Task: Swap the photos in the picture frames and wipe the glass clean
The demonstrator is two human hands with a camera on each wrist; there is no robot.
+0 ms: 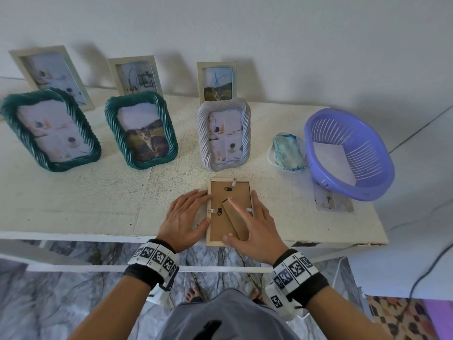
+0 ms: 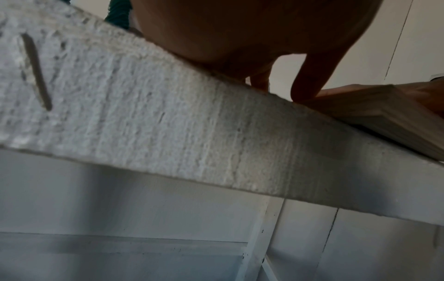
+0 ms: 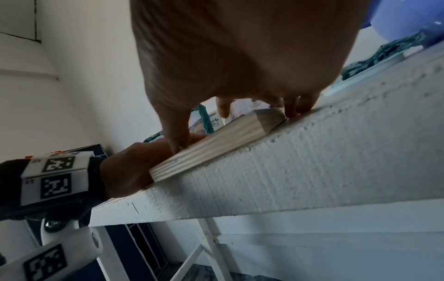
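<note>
A light wooden picture frame [image 1: 218,229] lies face down at the front edge of the white table [image 1: 73,192], its brown backing board and folded stand [image 1: 236,224] facing up. My left hand [image 1: 193,212] lies flat beside it, straight fingers and thumb touching its left edge. My right hand [image 1: 247,224] is spread over the backing, index finger on the stand, thumb at the near edge. The left wrist view shows the left hand [image 2: 240,38] with its thumb against the frame [image 2: 360,117]. The right wrist view shows the right hand [image 3: 240,57] over the frame [image 3: 216,140].
Two green twisted frames [image 1: 51,130] [image 1: 142,130] and a grey one [image 1: 224,134] stand mid-table, with three wooden frames [image 1: 134,74] behind against the wall. A cloth [image 1: 288,150] lies in a white dish. A purple basket [image 1: 348,153] holds a sheet at the right.
</note>
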